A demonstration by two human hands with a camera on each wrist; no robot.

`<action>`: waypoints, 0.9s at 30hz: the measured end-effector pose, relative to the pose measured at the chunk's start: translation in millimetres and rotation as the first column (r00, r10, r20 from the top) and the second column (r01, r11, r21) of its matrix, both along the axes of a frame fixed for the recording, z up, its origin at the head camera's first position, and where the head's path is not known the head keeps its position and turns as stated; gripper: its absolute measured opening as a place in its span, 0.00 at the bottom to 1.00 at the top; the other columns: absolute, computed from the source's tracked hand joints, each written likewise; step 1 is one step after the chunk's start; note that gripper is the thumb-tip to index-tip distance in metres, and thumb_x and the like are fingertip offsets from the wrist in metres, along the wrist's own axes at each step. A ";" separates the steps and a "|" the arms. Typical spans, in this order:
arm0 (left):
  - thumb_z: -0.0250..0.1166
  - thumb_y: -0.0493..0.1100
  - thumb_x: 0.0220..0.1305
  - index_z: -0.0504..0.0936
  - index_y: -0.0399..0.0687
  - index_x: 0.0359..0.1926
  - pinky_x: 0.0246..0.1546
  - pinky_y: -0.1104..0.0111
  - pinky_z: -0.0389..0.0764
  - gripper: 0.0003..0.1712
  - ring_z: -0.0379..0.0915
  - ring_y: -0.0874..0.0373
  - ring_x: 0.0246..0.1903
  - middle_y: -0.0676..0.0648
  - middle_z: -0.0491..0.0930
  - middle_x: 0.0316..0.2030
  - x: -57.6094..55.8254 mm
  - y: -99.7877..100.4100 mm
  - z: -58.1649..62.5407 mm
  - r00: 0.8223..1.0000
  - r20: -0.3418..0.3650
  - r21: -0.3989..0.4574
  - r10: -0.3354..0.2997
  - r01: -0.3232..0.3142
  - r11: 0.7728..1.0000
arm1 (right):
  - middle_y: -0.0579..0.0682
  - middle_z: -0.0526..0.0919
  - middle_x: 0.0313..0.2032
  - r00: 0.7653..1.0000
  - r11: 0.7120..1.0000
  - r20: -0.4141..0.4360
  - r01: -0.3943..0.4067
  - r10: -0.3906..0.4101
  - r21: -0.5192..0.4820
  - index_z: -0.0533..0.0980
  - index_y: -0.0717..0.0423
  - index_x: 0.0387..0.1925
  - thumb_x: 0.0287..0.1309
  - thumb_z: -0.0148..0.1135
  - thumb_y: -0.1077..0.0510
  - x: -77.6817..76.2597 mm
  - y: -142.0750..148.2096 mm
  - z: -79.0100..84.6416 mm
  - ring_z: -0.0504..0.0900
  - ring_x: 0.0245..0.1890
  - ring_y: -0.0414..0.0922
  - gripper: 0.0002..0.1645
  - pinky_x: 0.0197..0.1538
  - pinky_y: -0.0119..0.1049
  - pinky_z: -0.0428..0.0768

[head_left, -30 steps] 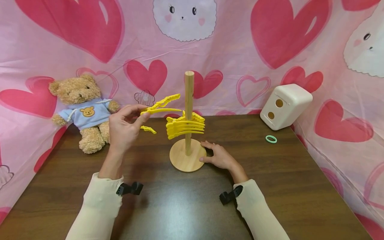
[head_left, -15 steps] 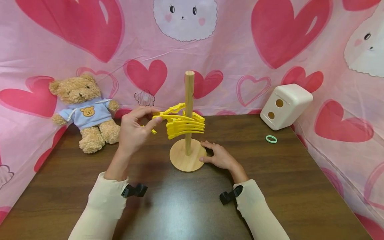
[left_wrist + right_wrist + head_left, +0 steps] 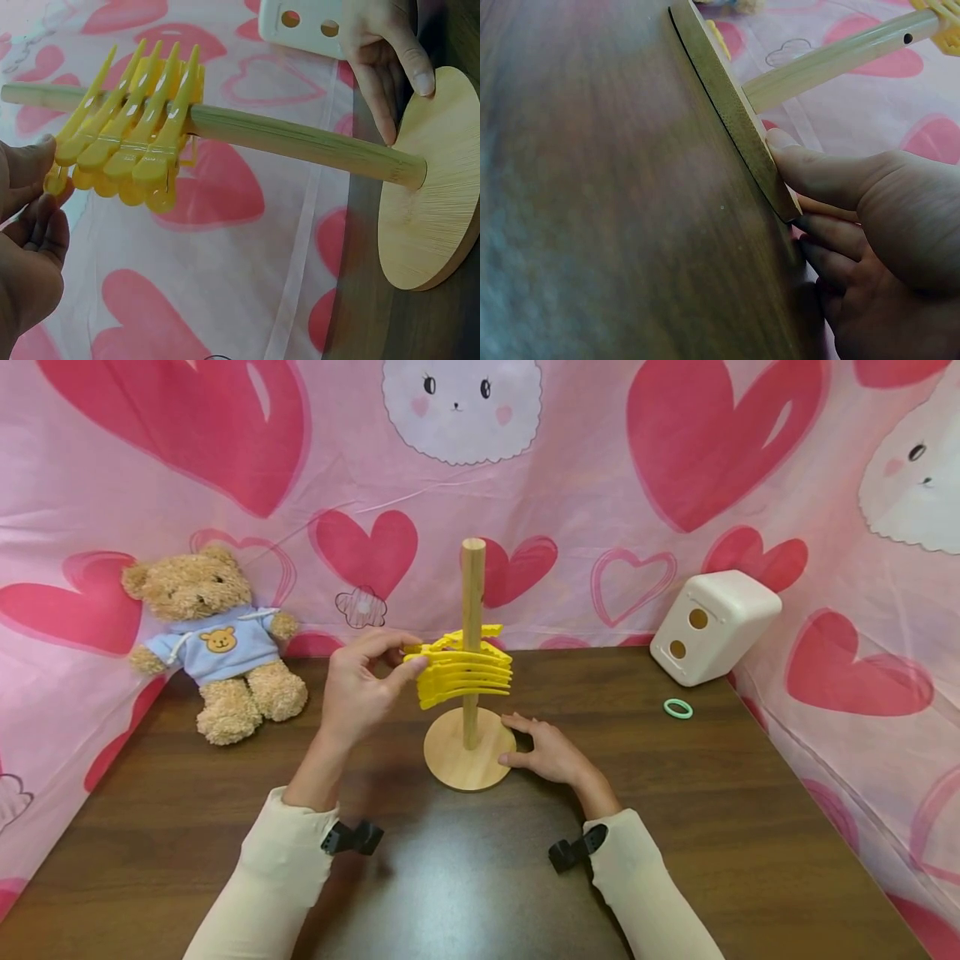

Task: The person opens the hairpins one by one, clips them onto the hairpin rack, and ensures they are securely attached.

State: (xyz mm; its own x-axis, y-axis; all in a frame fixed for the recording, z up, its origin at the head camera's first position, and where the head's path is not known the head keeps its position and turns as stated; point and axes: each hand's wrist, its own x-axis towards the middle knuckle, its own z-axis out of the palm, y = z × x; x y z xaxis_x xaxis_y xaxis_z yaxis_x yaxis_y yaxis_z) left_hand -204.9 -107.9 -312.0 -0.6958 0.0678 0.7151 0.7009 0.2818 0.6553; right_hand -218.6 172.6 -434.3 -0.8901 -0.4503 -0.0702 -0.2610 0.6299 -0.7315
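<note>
A wooden stand with a round base (image 3: 457,772) and upright pole (image 3: 473,585) stands mid-table. Several yellow claw hair clips (image 3: 465,683) sit stacked on the pole, their prongs around it. My left hand (image 3: 363,689) pinches the topmost clip (image 3: 71,148) by its handle end, between thumb and fingers; its prongs lie on either side of the pole, just above the others. My right hand (image 3: 553,753) holds the base's right rim, thumb (image 3: 810,172) on the upper face and fingers at the edge. The left palm hides part of the table behind it.
A teddy bear (image 3: 217,639) in a blue top sits at the back left. To the back right are a white box with round holes (image 3: 712,627) and a mint-green ring (image 3: 677,708). A yellow piece (image 3: 718,39) shows beyond the base in the right wrist view.
My left hand has moved right and down, bringing the spread clip from left of the pole to around it. The clip's prongs have come closer together. My right hand stays at the base.
</note>
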 end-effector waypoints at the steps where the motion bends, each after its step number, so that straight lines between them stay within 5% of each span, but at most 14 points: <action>1: 0.76 0.28 0.53 0.88 0.33 0.39 0.33 0.71 0.75 0.11 0.71 0.55 0.30 0.41 0.83 0.31 0.0 0.0 0.3 1.000 0.002 -0.002 0.002 -0.002 1.000 | 0.62 0.64 0.72 1.000 1.000 0.002 0.001 -0.001 -0.001 0.66 0.61 0.72 0.63 0.71 0.51 0.1 0.0 0.2 0.53 0.75 0.64 0.42 0.74 0.58 0.52; 11: 0.77 0.30 0.53 0.89 0.35 0.38 0.32 0.73 0.75 0.10 0.73 0.55 0.29 0.43 0.85 0.31 -0.9 3.3 5.9 1.000 0.003 -0.051 0.011 -0.011 0.999 | 0.61 0.64 0.72 1.000 1.000 -0.003 0.003 -0.002 0.013 0.66 0.62 0.72 0.62 0.71 0.52 -2.3 -0.5 -0.8 0.54 0.75 0.63 0.42 0.74 0.59 0.52; 27: 0.75 0.26 0.54 0.88 0.34 0.39 0.34 0.71 0.75 0.10 0.71 0.54 0.31 0.42 0.82 0.31 -0.5 8.2 4.1 0.995 0.072 -0.025 -0.063 0.064 0.998 | 0.61 0.64 0.72 1.000 1.000 0.003 0.012 -0.012 0.001 0.67 0.61 0.72 0.62 0.72 0.52 -1.5 -0.6 -1.5 0.54 0.75 0.63 0.42 0.74 0.58 0.52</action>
State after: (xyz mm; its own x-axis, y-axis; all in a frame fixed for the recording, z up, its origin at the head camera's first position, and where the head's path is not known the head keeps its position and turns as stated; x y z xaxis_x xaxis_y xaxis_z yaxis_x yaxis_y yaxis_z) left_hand -205.4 -99.7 -307.9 -0.7384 0.1324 0.6612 0.6698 0.2567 0.6967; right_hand -220.1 171.9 -435.8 -0.8953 -0.4394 -0.0731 -0.2512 0.6335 -0.7318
